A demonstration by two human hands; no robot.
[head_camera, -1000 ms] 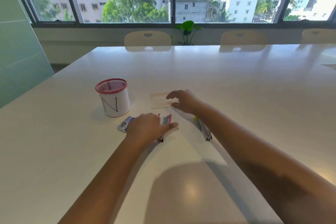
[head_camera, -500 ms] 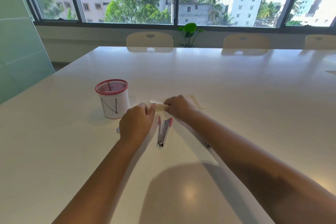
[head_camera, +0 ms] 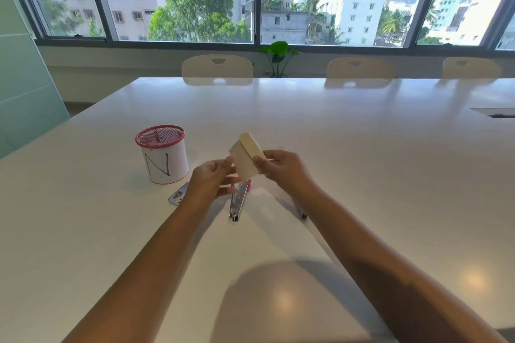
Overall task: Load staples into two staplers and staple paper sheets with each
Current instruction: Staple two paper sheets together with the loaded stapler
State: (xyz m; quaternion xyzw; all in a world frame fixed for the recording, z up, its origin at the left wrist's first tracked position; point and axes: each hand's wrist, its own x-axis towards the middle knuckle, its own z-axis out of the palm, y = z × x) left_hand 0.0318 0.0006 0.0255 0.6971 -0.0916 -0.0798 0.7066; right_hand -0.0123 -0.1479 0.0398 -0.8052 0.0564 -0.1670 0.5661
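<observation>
A white table (head_camera: 362,147) fills the view. On it a red-rimmed mesh cup (head_camera: 162,154) marked N stands as the landmark. A sheet of paper (head_camera: 278,245) lies right of and nearer than the cup. Just right of the cup, lifted off the table, a small cream box (head_camera: 246,160) is pinched between the left hand (head_camera: 213,179) and right hand (head_camera: 284,168), fingers closed on its sides. Below the box an open stapler (head_camera: 238,202) lies on the paper. Just beneath the cup sits a small metal piece (head_camera: 177,198).

two bare forearms, no sleeves, ringless hands (head_camera: 250,172)
</observation>
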